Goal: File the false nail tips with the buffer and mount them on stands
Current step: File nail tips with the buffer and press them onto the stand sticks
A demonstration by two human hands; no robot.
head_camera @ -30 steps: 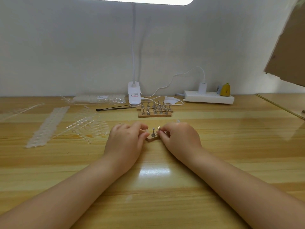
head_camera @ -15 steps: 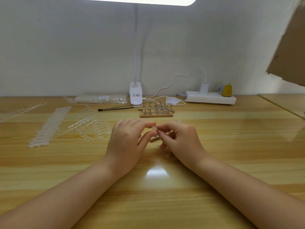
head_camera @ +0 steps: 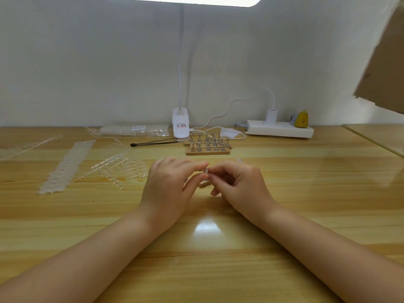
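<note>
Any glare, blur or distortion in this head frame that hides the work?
Head view: the lamp at the top is blown out white, and its glare patch sits on the table between the forearms; wide-angle bending curves the table edges; the small piece pinched between left hand and right hand is soft, unidentifiable.

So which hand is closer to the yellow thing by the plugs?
Right. The right hand lies mid-table, nearer the side where the yellow thing sits on the power strip. The left hand is beside it, farther off.
</note>
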